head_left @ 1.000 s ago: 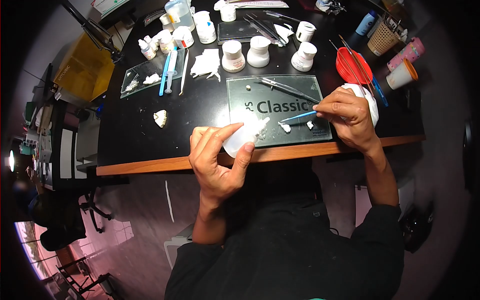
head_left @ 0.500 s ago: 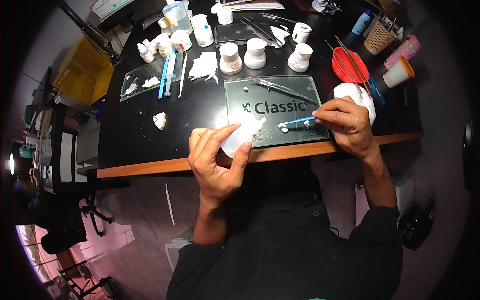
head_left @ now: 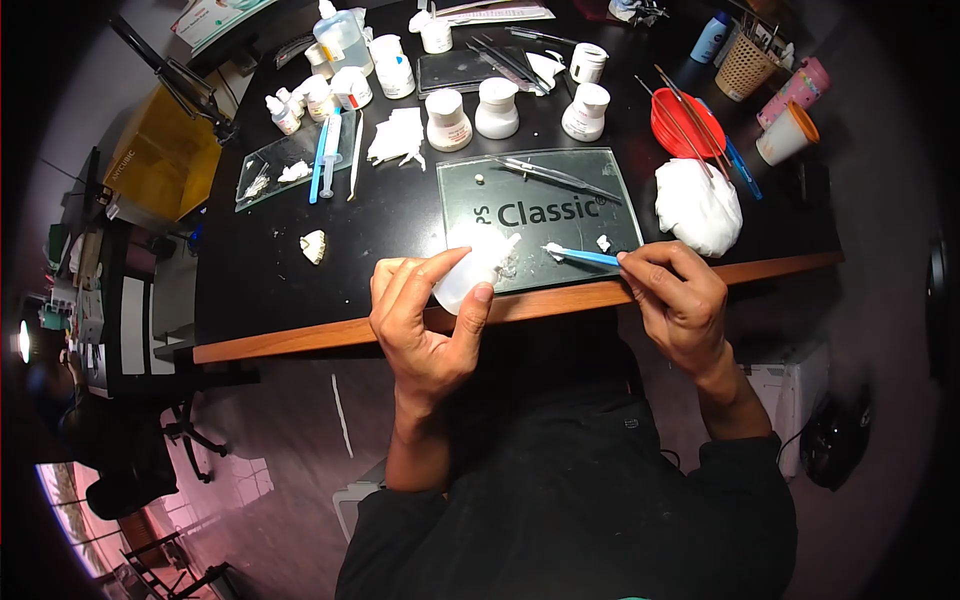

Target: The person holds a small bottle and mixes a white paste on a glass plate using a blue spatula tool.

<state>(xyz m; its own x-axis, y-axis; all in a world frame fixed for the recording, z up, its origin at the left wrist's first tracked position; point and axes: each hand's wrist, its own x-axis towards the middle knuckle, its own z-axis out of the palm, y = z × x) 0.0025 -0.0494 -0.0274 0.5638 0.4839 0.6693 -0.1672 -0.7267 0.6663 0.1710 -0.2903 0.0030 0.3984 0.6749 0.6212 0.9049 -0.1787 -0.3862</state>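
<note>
My left hand (head_left: 425,325) pinches a translucent white, rounded piece (head_left: 460,285) between thumb and fingers, over the glass slab's lower left corner. Glare washes out its upper part, so its exact kind is unclear. At its right edge are clear and whitish bits (head_left: 508,258). In my right hand (head_left: 680,305) is a slim blue-handled tool (head_left: 590,257), held in a pinch and pointing left. White paste (head_left: 554,251) sits at its tip, low over the glass slab (head_left: 465,190) marked "Classic". Another small white lump (head_left: 604,243) lies on the slab, and metal tweezers (head_left: 560,177) rest along its top.
White jars (head_left: 448,120) stand behind the slab. A white cloth bundle (head_left: 700,208) and red bowl (head_left: 686,125) with long thin tools are at right. A smaller glass plate (head_left: 270,190), a syringe (head_left: 332,155) and a dental model piece (head_left: 313,247) lie left. The wooden table edge (head_left: 560,298) runs below.
My right hand has moved down and slightly left, turning the blue tool so its handle now slopes down to the right. My left hand keeps its hold. The whole view has shifted slightly.
</note>
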